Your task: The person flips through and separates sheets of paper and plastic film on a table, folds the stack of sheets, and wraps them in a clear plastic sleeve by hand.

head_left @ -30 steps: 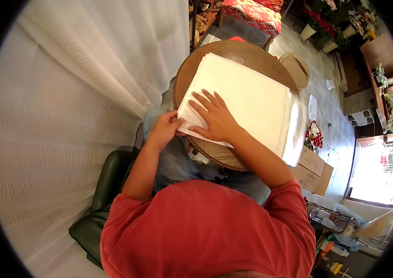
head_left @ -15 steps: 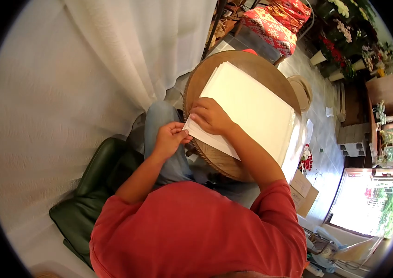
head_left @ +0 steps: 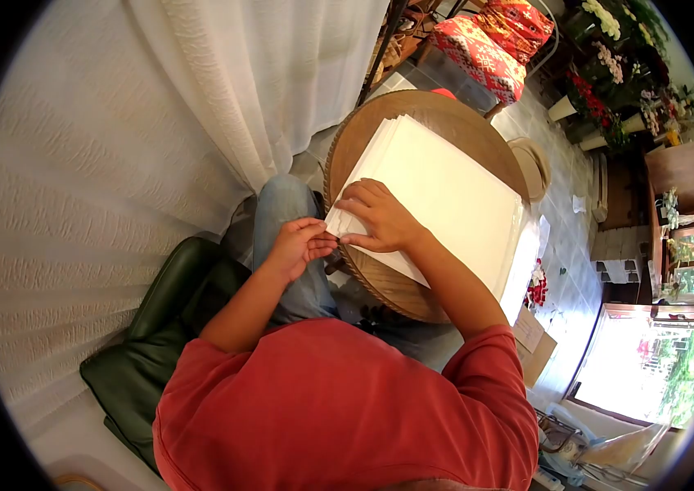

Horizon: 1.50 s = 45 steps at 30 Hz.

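A stack of large white paper sheets lies on the round wooden table, its edges slightly fanned on the left side. At the stack's near left corner, my left hand pinches a sheet corner between thumb and fingers, just past the table rim. My right hand rests on top of the sheets close beside it, fingers bent over the left edge and thumb held apart, pointing toward the left hand. Part of the corner is hidden by my fingers.
Left of me hang white curtains, with a dark green chair below. A patterned red cushion sits beyond the table. Potted flowers, a stool and a cardboard box stand to the right.
My right hand has opened its thumb away from its fingers and shifted slightly on the stack. The sheets have slid a little toward me, and their left edges look more fanned.
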### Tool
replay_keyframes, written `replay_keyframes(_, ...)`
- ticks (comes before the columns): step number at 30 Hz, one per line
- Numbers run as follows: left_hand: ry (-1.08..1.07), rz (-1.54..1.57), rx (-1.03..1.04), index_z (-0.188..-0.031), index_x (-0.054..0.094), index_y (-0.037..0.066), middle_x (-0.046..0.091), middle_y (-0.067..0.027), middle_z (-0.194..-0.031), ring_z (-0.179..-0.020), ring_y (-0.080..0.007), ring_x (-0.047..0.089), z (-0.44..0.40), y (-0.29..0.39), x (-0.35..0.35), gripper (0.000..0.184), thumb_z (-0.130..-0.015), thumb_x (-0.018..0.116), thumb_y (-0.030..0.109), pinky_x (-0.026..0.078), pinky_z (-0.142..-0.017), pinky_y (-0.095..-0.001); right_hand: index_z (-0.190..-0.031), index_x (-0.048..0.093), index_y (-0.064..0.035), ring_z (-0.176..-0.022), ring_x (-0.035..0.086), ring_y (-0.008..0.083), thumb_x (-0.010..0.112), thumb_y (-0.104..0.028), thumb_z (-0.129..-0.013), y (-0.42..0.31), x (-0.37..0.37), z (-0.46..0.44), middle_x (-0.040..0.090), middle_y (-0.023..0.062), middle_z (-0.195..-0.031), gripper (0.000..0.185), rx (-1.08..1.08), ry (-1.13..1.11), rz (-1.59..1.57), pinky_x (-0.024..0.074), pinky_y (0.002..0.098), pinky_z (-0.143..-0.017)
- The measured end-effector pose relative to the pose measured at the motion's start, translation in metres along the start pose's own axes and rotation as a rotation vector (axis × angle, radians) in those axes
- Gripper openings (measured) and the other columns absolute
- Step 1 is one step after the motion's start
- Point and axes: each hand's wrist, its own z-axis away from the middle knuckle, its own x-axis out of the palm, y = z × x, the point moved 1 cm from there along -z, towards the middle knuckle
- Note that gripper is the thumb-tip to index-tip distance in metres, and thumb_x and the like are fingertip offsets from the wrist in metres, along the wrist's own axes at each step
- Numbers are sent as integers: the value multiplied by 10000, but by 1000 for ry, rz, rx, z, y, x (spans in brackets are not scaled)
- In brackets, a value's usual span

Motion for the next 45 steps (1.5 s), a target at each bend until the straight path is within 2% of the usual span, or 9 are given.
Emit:
replay_keyframes(2,8,0,1,-1147,671,24,770,-140,-998,-870,-212,774,-1,-1,-1,170,-1043,671,159,639,-730,-310,-1251,680,-55,-1215,576,388,811,-460,-851,2,3,0,617,171,-1262,583,4,-37,12,446,499,-1063)
replay_keyframes(8,114,-70,118,-1151,673,37,762,-94,-975,-813,-174,757,-7,-9,1,133,-1034,671,101,646,-708,-298,-1245,686,-52,-1230,569,401,841,-489,-798,7,6,2,604,196,-1275,643,18,-41,-1,440,509,-1077)
replay_keyframes(10,94,-250,336,-1156,679,35,759,-85,-993,-817,-157,744,-10,-11,0,131,-1031,668,74,641,-712,-291,-1237,687,-50,-1233,572,399,849,-479,-788,6,6,3,606,193,-1282,641,18,-16,0,443,506,-1077)
replay_keyframes(20,49,-201,212,-1092,718,12,737,-63,-972,-810,-143,723,-2,2,10,117,-1013,713,98,624,-707,-287,-1126,671,-41,-1231,599,378,889,-420,-751,5,4,5,642,156,-1263,577,-23,97,-17,455,488,-1072)
replay_keyframes(23,61,-337,259,-1076,726,9,731,-47,-947,-795,-116,704,-4,3,14,139,-998,747,123,598,-676,-273,-1111,662,-35,-1223,598,383,891,-428,-753,7,5,7,638,162,-1247,579,-33,114,5,455,488,-1067)
replay_keyframes(31,168,-547,337,-858,742,-12,708,-34,-763,-639,-99,647,-18,11,24,180,-954,804,127,525,-586,-248,-1162,673,-31,-1168,591,394,862,-446,-792,6,0,0,626,159,-1168,587,-50,90,5,457,490,-1054)
replay_keyframes(35,189,-532,389,-869,744,-22,718,-48,-761,-624,-105,656,-21,4,18,154,-953,790,99,520,-561,-259,-1152,688,-30,-1142,592,385,846,-454,-810,9,5,-2,627,157,-1154,567,-48,25,-13,461,486,-1038)
replay_keyframes(37,188,-592,346,-924,733,-32,754,-78,-874,-740,-128,705,-21,5,14,122,-982,749,74,592,-631,-264,-1144,694,-30,-1139,595,380,843,-459,-815,8,6,-5,630,155,-1152,561,-50,34,-3,463,481,-1032)
replay_keyframes(45,212,-490,384,-912,732,-34,754,-84,-841,-700,-121,695,-21,2,10,99,-957,762,50,565,-612,-255,-1119,703,-31,-1123,612,369,839,-476,-835,7,9,-12,645,145,-1142,545,-36,2,9,473,463,-1016)
